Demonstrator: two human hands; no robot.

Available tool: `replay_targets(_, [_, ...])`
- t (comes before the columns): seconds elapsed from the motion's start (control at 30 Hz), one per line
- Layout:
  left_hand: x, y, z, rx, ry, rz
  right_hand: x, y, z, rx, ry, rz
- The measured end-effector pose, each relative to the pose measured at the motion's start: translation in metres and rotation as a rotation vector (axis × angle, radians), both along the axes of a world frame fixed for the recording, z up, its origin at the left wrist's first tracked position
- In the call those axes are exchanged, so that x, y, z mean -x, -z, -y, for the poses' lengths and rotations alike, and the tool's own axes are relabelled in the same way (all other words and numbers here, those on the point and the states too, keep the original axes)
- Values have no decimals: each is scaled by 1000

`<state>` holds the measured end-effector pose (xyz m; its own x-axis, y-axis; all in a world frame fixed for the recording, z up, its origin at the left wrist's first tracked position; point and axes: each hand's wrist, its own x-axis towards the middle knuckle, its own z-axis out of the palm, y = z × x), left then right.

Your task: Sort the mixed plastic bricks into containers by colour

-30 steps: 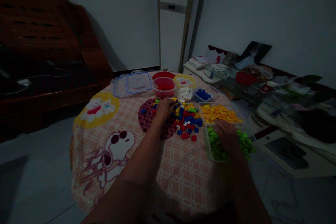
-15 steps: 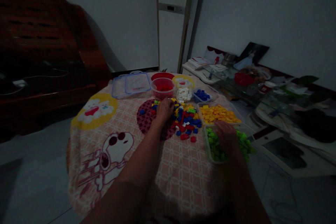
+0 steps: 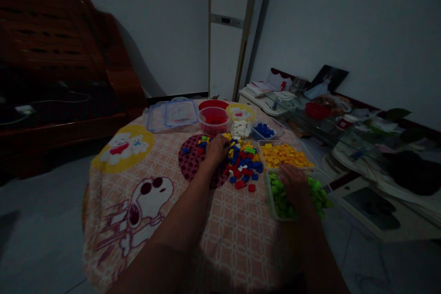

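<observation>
Small blocky plastic bricks (image 3: 241, 161), heaped

A round table (image 3: 113, 220) draped in a cartoon-print cloth (image 3: 237, 239) carries a loose pile of mixed bricks (image 3: 243, 161) at center. Clear lids (image 3: 172, 114) lie at 11 o'clock, a red tub (image 3: 213, 120) and white bricks (image 3: 240, 127) at 12, a blue tray (image 3: 267, 131) at 1, a yellow tray (image 3: 284, 155) at 2, and a green tray (image 3: 296, 193) at 3.
</observation>
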<state>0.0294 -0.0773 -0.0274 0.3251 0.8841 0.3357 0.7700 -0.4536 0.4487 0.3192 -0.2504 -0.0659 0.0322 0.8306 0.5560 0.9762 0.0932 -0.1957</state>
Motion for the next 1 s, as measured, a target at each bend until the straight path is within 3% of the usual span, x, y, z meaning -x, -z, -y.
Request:
replay_targets(0.7, [-9,-1,5,-17,-76,-46,11,-5,2,-24,14,-31])
replay_targets(0.87, [-9,-7,5,10,-114,33,10,-6,2,-17,-5,-31])
replay_targets(1.0, [-14,-19,7,37,-39,175,10,-4,3,-16,11,-37])
